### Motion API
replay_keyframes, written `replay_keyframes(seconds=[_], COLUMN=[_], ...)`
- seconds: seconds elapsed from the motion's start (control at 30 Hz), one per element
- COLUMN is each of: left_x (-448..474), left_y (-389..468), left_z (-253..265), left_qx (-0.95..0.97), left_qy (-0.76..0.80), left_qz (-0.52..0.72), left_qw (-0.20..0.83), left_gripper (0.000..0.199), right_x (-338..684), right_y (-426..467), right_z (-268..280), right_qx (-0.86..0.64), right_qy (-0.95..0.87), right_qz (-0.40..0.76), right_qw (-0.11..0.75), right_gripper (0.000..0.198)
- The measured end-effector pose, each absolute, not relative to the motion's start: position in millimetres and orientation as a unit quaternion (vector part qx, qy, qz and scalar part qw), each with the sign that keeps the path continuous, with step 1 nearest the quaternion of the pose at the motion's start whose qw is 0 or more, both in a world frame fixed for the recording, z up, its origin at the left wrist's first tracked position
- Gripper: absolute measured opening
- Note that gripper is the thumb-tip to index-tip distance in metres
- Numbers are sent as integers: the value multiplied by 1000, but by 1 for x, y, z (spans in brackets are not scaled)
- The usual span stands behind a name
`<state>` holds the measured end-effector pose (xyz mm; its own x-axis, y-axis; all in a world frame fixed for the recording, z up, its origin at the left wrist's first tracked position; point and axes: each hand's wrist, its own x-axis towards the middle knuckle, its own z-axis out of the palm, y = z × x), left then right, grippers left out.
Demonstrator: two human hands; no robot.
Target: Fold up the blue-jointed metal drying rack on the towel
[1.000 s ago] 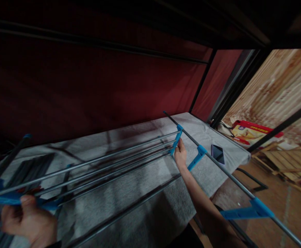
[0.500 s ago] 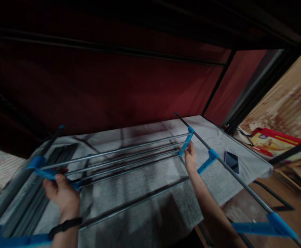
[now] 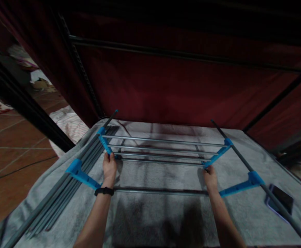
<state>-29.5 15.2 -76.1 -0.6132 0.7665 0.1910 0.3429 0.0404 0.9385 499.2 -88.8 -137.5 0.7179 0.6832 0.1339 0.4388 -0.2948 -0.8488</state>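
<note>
A rack frame of grey metal tubes and blue plastic brackets spans the cloth-covered table. My left hand (image 3: 109, 167) is closed on the lower end of the upper left blue bracket (image 3: 104, 143); a black band circles that wrist. Opposite it, my right hand (image 3: 210, 177) grips the lower end of the upper right blue bracket (image 3: 219, 155). Several thin cross tubes (image 3: 161, 149) run between these two brackets. Nearer me, a single tube (image 3: 161, 192) joins the lower left bracket (image 3: 82, 175) and the lower right bracket (image 3: 242, 186). My fingertips are partly hidden.
Several loose grey tubes (image 3: 60, 199) lie bundled on the left of the grey cloth (image 3: 150, 220). A phone (image 3: 279, 201) rests at the right, partly behind the rack's side tube. Dark red fabric (image 3: 166, 89) on a black frame rises behind the table.
My view has swung left, so the rack appears more central and the red box at the right is out of sight. Both hands remain on the upper brackets; my left hand now sits at its bracket's lower end.
</note>
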Motion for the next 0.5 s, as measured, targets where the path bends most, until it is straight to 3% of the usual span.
replay_keyframes(seconds=[0.2, 0.5], left_x=[-30, -33], left_y=[10, 28], left_z=[-78, -68], left_qx=[397, 406], left_qy=[702, 703], left_qz=[558, 557], left_qw=[195, 175], left_gripper=[21, 25], right_x=[496, 494], right_y=[-88, -63], right_z=[-131, -108], right_qx=[-822, -843], right_qy=[-346, -359], right_qz=[136, 117], right_qw=[432, 383], right_gripper=[39, 42])
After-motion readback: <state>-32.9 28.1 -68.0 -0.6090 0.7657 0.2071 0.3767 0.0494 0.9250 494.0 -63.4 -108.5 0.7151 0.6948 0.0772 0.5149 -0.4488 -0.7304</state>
